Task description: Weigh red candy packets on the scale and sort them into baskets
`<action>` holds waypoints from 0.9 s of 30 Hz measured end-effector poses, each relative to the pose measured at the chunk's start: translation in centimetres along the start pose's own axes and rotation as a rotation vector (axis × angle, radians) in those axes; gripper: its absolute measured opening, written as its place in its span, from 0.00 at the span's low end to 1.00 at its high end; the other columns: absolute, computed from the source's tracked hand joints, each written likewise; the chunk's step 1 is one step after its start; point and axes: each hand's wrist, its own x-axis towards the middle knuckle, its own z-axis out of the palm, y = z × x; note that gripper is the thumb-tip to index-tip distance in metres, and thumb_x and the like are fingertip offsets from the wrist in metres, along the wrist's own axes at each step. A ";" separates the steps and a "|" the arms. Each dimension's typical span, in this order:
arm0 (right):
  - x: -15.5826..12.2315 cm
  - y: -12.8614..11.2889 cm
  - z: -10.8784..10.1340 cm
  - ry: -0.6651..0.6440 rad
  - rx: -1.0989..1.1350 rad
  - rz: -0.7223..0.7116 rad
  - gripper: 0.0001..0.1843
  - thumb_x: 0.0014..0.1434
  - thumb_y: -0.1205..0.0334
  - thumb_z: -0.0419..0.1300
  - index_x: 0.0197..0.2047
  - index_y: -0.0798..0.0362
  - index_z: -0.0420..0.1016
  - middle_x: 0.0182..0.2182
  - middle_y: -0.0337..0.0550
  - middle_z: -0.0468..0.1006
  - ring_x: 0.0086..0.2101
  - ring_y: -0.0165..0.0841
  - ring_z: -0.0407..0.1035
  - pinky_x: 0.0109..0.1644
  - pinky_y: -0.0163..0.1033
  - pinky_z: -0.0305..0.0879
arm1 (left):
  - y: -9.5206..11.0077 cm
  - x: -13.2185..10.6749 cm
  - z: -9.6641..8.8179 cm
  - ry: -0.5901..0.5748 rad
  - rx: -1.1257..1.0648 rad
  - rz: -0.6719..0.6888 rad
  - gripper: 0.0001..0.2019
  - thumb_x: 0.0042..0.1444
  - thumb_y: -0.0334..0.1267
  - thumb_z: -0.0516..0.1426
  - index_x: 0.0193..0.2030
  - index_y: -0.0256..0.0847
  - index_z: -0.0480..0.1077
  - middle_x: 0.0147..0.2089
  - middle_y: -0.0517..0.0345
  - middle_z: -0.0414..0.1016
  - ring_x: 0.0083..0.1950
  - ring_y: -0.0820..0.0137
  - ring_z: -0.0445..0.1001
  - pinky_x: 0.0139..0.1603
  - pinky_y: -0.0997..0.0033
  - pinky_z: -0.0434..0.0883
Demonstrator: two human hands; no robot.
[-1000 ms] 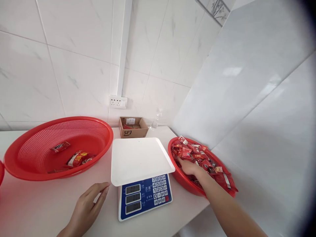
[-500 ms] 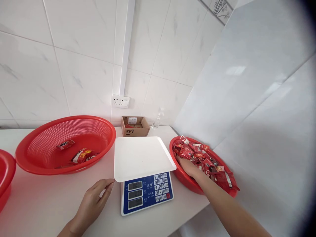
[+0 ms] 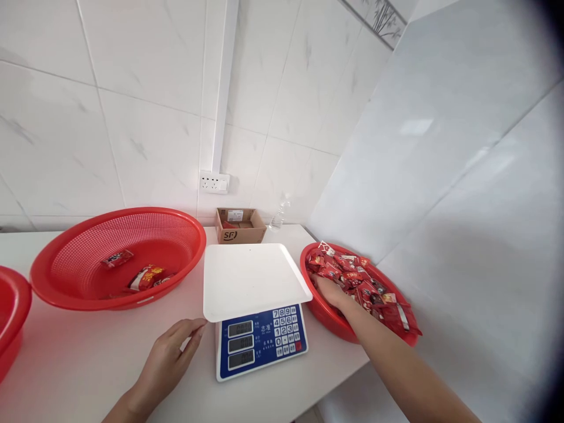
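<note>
I note a white-trayed scale [image 3: 258,282] at centre, with a large red basket [image 3: 118,258] to its left holding a few packets. My left hand [image 3: 170,358] rests flat and open on the table [image 3: 79,364], touching nothing else. My right hand [image 3: 328,291] is buried among the red packets [image 3: 361,285] in the right-hand basket [image 3: 328,317]; I cannot tell whether it grips any.

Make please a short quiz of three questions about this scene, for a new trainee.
1. True or false: the white pan of the scale carries several packets.
2. Where is the right hand? A) in the basket of red packets B) on the keypad C) in the cardboard box
3. Fill in: the left hand rests on the ____, beside the scale.

Key: 1 false, the pan is bare. 2 A; whether it grips a packet is not visible. 3 table.
</note>
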 end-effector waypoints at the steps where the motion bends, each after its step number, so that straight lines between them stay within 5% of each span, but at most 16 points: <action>1: 0.0 -0.1 -0.2 0.003 0.025 -0.010 0.20 0.55 0.51 0.57 0.47 0.52 0.76 0.42 0.50 0.79 0.44 0.42 0.71 0.51 0.46 0.61 | 0.0 0.0 -0.1 0.003 0.002 -0.004 0.10 0.61 0.41 0.51 0.40 0.44 0.72 0.35 0.58 0.79 0.34 0.71 0.78 0.33 0.79 0.73; 4: -0.1 -0.5 -1.3 0.024 0.117 -0.022 0.21 0.51 0.57 0.61 0.49 0.52 0.73 0.41 0.47 0.79 0.40 0.38 0.73 0.46 0.41 0.65 | 0.0 -0.1 -0.2 0.012 -0.003 -0.009 0.10 0.61 0.41 0.51 0.40 0.44 0.72 0.35 0.58 0.79 0.34 0.72 0.78 0.32 0.80 0.73; 9: -1.1 -0.5 -3.1 0.090 0.262 0.025 0.29 0.53 0.54 0.59 0.57 0.54 0.64 0.38 0.45 0.79 0.29 0.31 0.72 0.33 0.36 0.69 | 0.0 0.1 -0.3 0.037 -0.002 0.010 0.10 0.61 0.42 0.51 0.39 0.44 0.73 0.35 0.58 0.80 0.34 0.71 0.79 0.33 0.79 0.74; 17: -1.7 0.7 -4.6 0.230 0.236 0.037 0.22 0.52 0.50 0.57 0.47 0.54 0.70 0.29 0.41 0.78 0.23 0.33 0.69 0.30 0.40 0.67 | 0.2 0.1 -0.4 0.019 -0.010 -0.009 0.11 0.61 0.42 0.51 0.39 0.45 0.73 0.35 0.58 0.80 0.34 0.71 0.79 0.32 0.79 0.74; 20: -1.7 0.7 -5.1 0.305 0.217 0.034 0.19 0.52 0.50 0.56 0.43 0.53 0.72 0.34 0.44 0.78 0.27 0.35 0.72 0.34 0.41 0.67 | 0.2 0.1 -0.3 0.016 -0.015 -0.020 0.11 0.61 0.43 0.50 0.39 0.45 0.73 0.34 0.58 0.80 0.33 0.71 0.78 0.31 0.79 0.74; 23: -2.4 -0.6 -5.3 0.355 0.233 0.027 0.22 0.52 0.47 0.55 0.46 0.53 0.71 0.45 0.48 0.76 0.30 0.35 0.73 0.36 0.41 0.67 | 0.2 0.2 -0.3 0.002 -0.024 -0.036 0.11 0.61 0.42 0.51 0.39 0.45 0.73 0.35 0.58 0.79 0.34 0.71 0.78 0.32 0.79 0.74; 27: -4.2 -4.5 -3.8 0.184 0.460 -0.069 0.26 0.52 0.42 0.57 0.47 0.51 0.68 0.31 0.41 0.76 0.27 0.33 0.71 0.32 0.38 0.67 | 0.3 0.1 -0.2 0.002 -0.026 -0.041 0.10 0.61 0.40 0.50 0.40 0.44 0.73 0.36 0.57 0.79 0.35 0.70 0.78 0.34 0.78 0.74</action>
